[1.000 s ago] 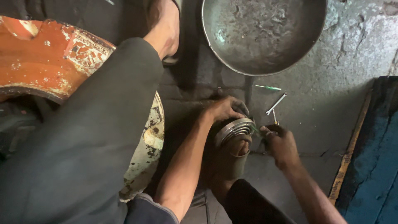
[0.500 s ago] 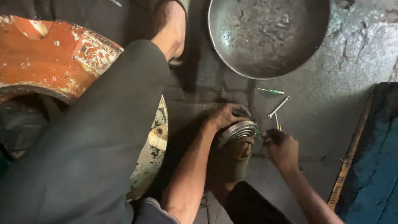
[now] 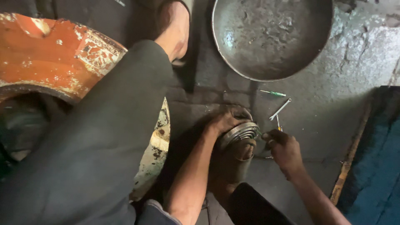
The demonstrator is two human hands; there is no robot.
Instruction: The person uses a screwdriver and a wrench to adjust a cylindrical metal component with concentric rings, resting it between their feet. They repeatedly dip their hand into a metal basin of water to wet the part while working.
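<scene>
The ribbed metal ring (image 3: 241, 132) sat on the floor (image 3: 316, 125), braced against your foot (image 3: 233, 160). Your left hand (image 3: 227, 120) clamped over its far rim to steady it, while your right hand (image 3: 283, 148) pinched a small tool, too hidden to identify, at its edge.

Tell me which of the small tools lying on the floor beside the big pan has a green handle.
The small screwdriver lying nearest the pan's rim: its handle is green, while the spanner below it is bare silver metal.
</scene>
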